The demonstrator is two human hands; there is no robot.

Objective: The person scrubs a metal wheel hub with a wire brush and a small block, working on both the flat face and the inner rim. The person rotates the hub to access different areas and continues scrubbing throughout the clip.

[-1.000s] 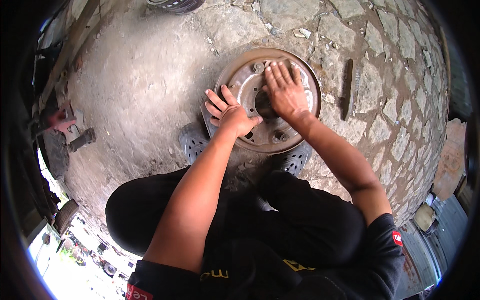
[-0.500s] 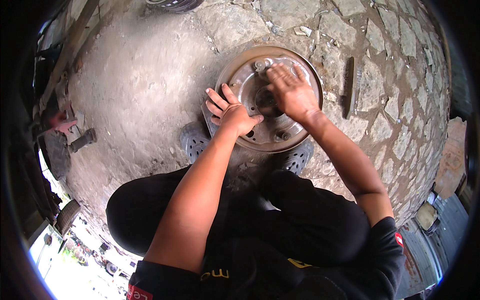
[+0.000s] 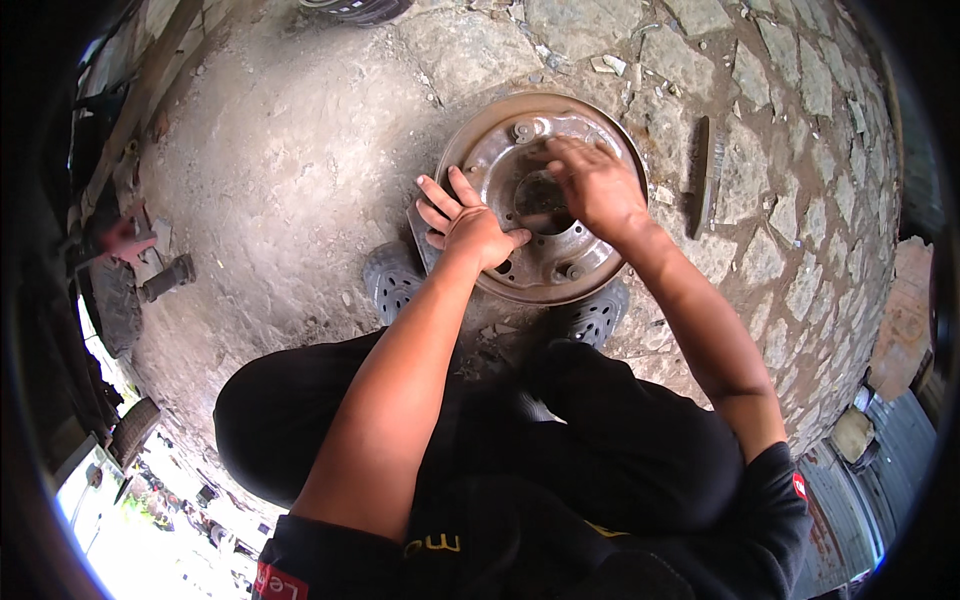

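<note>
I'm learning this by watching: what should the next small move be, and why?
Probably sweep the right hand across the right side of the plate. The left hand lies spread on its left side, which should steady it; the right is over the other side, palm down, though blur hides whether it touches.

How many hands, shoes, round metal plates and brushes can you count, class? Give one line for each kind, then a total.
Hands: 2 (left hand, right hand)
Shoes: 2 (left shoe, right shoe)
Round metal plate: 1
Brush: 1
Total: 6
</note>
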